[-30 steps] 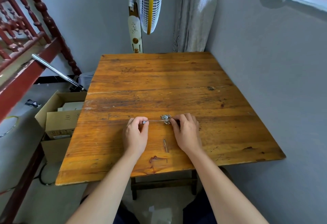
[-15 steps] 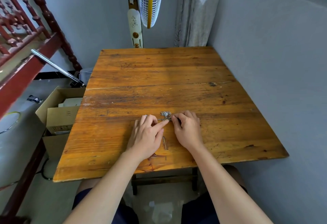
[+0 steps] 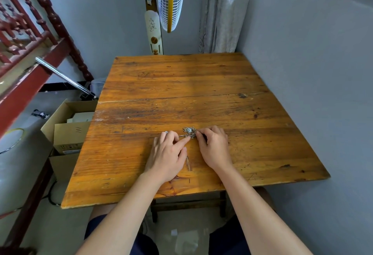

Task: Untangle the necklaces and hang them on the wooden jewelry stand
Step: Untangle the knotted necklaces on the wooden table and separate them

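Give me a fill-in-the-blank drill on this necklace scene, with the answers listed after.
1. The tangled necklaces lie on the wooden table, ___ the left hand and the right hand.
2. The left hand stretches its ___ finger to the tangle.
3. Behind the wooden table stands an electric ___.

Missing words: between; index; fan.

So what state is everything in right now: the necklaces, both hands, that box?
necklaces: tangled in one clump, lying on the table.
left hand: forefinger straight, touching the clump.
right hand: curled fingers grip the clump's right edge.
cardboard box: flaps open.
jewelry stand: not in view.
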Demonstrator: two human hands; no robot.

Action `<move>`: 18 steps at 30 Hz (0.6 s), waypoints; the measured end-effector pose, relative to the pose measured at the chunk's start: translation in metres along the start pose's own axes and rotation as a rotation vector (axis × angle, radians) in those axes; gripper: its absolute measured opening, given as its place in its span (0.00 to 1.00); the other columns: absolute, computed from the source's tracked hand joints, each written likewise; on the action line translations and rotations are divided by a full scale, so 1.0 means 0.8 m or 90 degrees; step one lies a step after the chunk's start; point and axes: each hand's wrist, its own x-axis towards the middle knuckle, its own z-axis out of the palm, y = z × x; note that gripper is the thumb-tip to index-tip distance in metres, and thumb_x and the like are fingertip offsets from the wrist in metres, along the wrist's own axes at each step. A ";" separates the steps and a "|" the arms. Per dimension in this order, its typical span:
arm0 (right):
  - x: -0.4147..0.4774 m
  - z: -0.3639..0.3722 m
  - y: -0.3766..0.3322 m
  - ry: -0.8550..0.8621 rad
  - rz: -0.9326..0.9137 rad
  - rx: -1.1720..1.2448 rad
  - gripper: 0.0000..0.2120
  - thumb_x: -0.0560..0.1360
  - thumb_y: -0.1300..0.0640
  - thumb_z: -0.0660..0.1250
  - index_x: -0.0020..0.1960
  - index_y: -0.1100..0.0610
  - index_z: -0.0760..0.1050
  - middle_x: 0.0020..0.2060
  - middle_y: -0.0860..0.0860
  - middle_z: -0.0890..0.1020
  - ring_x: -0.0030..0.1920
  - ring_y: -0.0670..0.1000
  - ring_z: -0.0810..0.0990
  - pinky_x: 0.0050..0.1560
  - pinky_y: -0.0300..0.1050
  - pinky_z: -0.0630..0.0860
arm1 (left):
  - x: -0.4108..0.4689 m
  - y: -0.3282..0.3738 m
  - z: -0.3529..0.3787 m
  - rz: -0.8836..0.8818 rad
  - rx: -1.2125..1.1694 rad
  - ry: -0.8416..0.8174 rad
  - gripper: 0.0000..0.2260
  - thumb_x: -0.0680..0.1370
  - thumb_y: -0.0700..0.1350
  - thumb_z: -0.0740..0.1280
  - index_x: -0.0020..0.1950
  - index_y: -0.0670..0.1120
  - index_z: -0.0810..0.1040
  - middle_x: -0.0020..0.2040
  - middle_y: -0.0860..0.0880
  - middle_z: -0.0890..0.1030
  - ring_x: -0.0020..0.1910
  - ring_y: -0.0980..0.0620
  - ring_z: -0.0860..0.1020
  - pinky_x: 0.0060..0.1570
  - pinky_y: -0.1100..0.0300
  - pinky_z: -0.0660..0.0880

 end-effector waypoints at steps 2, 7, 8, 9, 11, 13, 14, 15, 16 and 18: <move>0.000 -0.001 0.000 -0.007 -0.003 -0.001 0.08 0.79 0.53 0.68 0.54 0.53 0.84 0.47 0.49 0.81 0.52 0.52 0.75 0.54 0.51 0.71 | -0.001 0.001 -0.002 -0.013 -0.026 0.032 0.13 0.79 0.52 0.63 0.62 0.53 0.80 0.49 0.53 0.72 0.53 0.52 0.70 0.52 0.54 0.72; -0.001 -0.006 0.002 -0.029 -0.029 -0.003 0.08 0.77 0.53 0.71 0.55 0.52 0.84 0.49 0.49 0.81 0.55 0.51 0.75 0.56 0.49 0.70 | -0.009 0.001 -0.005 -0.076 -0.086 0.094 0.05 0.74 0.49 0.73 0.44 0.48 0.84 0.42 0.53 0.78 0.46 0.53 0.73 0.36 0.59 0.74; -0.002 -0.006 0.002 -0.031 -0.028 0.001 0.08 0.76 0.53 0.72 0.54 0.52 0.84 0.49 0.49 0.81 0.55 0.51 0.75 0.56 0.50 0.71 | -0.012 0.000 -0.005 -0.093 -0.094 0.099 0.04 0.74 0.48 0.73 0.44 0.48 0.84 0.42 0.53 0.78 0.46 0.52 0.74 0.36 0.58 0.75; -0.003 -0.007 0.002 -0.033 -0.026 0.005 0.07 0.76 0.53 0.72 0.54 0.52 0.84 0.49 0.48 0.80 0.55 0.51 0.75 0.57 0.51 0.72 | -0.015 -0.002 -0.006 -0.107 -0.104 0.103 0.04 0.74 0.47 0.73 0.43 0.48 0.84 0.43 0.53 0.79 0.46 0.52 0.74 0.37 0.58 0.75; -0.005 -0.010 0.000 -0.039 -0.023 0.013 0.07 0.76 0.53 0.71 0.53 0.51 0.84 0.49 0.47 0.80 0.56 0.50 0.74 0.58 0.52 0.71 | -0.024 -0.006 -0.009 -0.124 -0.120 0.112 0.03 0.74 0.46 0.74 0.42 0.48 0.84 0.44 0.53 0.80 0.47 0.52 0.75 0.39 0.59 0.73; -0.008 -0.013 -0.003 -0.046 -0.039 0.011 0.09 0.76 0.51 0.70 0.55 0.48 0.82 0.51 0.46 0.79 0.58 0.49 0.74 0.60 0.50 0.68 | -0.034 -0.009 -0.013 -0.131 -0.124 0.117 0.03 0.73 0.45 0.74 0.41 0.48 0.83 0.44 0.53 0.80 0.46 0.52 0.75 0.40 0.62 0.70; -0.009 -0.015 -0.005 -0.057 -0.055 0.001 0.11 0.76 0.49 0.69 0.57 0.46 0.81 0.52 0.45 0.78 0.58 0.48 0.73 0.60 0.48 0.66 | -0.038 -0.010 -0.015 -0.141 -0.124 0.120 0.03 0.73 0.46 0.74 0.42 0.48 0.83 0.44 0.53 0.79 0.46 0.52 0.75 0.40 0.64 0.68; -0.011 -0.016 -0.007 -0.071 -0.076 -0.014 0.13 0.76 0.46 0.68 0.60 0.45 0.80 0.53 0.45 0.77 0.59 0.47 0.72 0.61 0.47 0.65 | -0.041 -0.011 -0.015 -0.155 -0.125 0.124 0.03 0.73 0.46 0.74 0.44 0.48 0.83 0.45 0.54 0.79 0.47 0.52 0.74 0.40 0.65 0.67; -0.012 -0.016 -0.007 -0.083 -0.101 -0.033 0.14 0.77 0.45 0.67 0.61 0.44 0.79 0.54 0.45 0.77 0.60 0.47 0.72 0.61 0.46 0.64 | -0.043 -0.012 -0.015 -0.173 -0.122 0.126 0.05 0.74 0.48 0.73 0.48 0.49 0.83 0.45 0.53 0.79 0.47 0.53 0.74 0.40 0.65 0.67; -0.013 -0.016 -0.009 -0.096 -0.138 -0.066 0.14 0.77 0.43 0.66 0.61 0.44 0.81 0.55 0.46 0.77 0.61 0.47 0.72 0.62 0.48 0.64 | -0.045 -0.012 -0.013 -0.195 -0.115 0.126 0.10 0.74 0.50 0.73 0.54 0.48 0.84 0.45 0.53 0.77 0.48 0.54 0.72 0.40 0.62 0.70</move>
